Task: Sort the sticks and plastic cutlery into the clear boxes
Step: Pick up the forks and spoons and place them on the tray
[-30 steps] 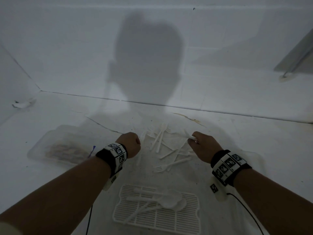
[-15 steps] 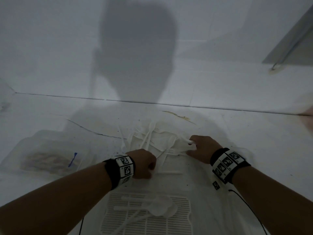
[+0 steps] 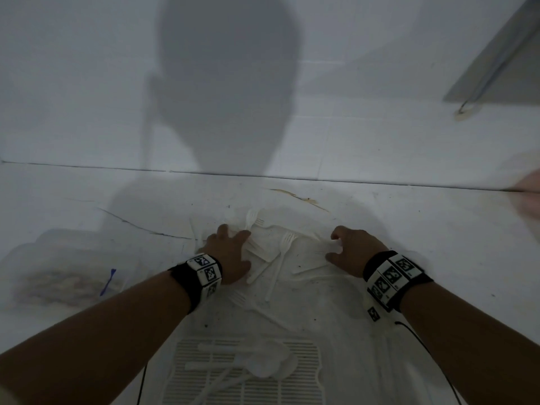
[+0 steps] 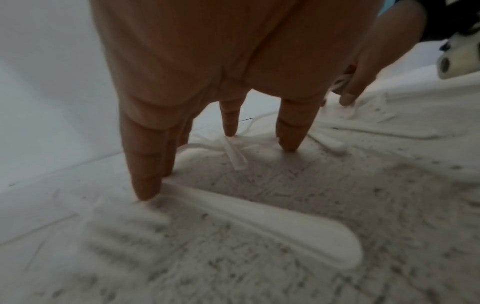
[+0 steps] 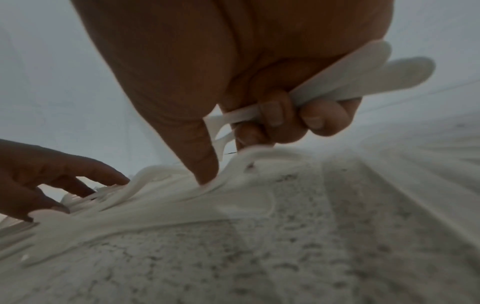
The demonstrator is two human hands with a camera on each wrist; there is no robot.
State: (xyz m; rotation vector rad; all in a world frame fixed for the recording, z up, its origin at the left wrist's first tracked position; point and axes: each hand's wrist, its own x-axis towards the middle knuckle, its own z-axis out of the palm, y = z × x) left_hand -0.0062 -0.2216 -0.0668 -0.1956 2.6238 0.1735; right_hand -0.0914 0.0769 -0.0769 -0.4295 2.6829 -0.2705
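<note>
head view: the left hand point(image 3: 230, 252) lies spread at frame centre, fingers straight on a loose pile of white plastic cutlery point(image 3: 277, 252) scattered on the speckled white floor point(image 3: 438, 229). the right hand point(image 3: 350, 249), right of centre, is curled round a few white pieces. a clear box point(image 3: 58, 267) with brownish sticks and one blue stick point(image 3: 108, 282) sits at the left edge, well apart from the pile. a white slatted tray point(image 3: 306, 381) with spoons sits at bottom centre, between the forearms. a head-shaped shadow covers the wall at top centre.

left wrist view: straight fingertips point(image 4: 145, 189) press the floor; one touches the end of a white handle point(image 4: 285, 226) lying flat toward lower right. the palm blocks the upper frame.

right wrist view: curled fingers point(image 5: 311, 119) clamp several white handles point(image 5: 376, 72) that stick out at upper right, while the thumb point(image 5: 200, 156) presses down on the pile. the other hand's fingers show at the left edge.
</note>
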